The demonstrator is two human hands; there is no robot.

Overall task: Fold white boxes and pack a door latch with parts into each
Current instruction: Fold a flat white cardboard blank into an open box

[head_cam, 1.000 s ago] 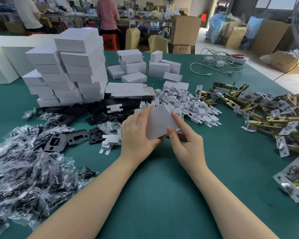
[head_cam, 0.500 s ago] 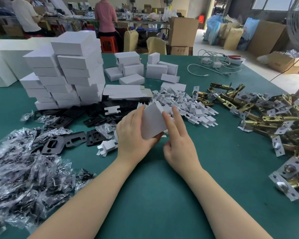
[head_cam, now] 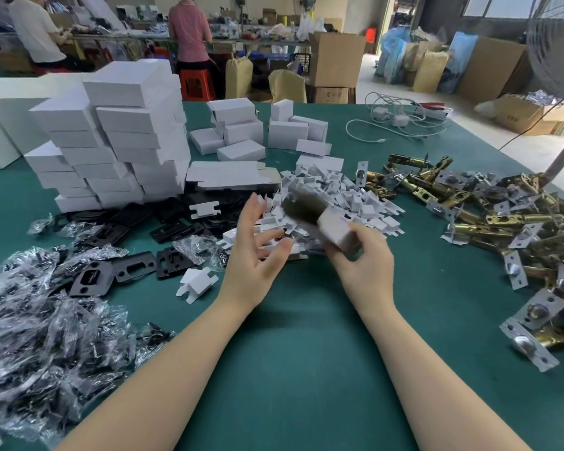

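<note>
Two bare forearms reach in from the near edge of the green table (head_cam: 293, 369), and your right hand (head_cam: 362, 268) grips a half-formed white box (head_cam: 319, 218) at its near end, fingers curled round it; the box points away and left, blurred, its open mouth showing a dark inside whose contents cannot be told. Your left hand (head_cam: 253, 252) hovers just beside it, fingers spread apart and holding nothing. At the near left corner lies a heap of clear plastic parts bags (head_cam: 36, 330); beyond them, black strike plates (head_cam: 134, 270) are scattered flat, with a lone white card insert (head_cam: 197, 283) near your left wrist. Along the right edge sprawls a pile of brass door latches (head_cam: 489, 222) with silver faceplates. Past your hands sits a mound of white card inserts (head_cam: 342, 198), and behind it a sheaf of flat unfolded box blanks (head_cam: 228, 174). Toward the far left corner rise stacks of closed white boxes (head_cam: 118, 138); a smaller cluster of closed boxes (head_cam: 258, 131) stands mid-table. White cables (head_cam: 401, 122) lie coiled at the far right corner.
</note>
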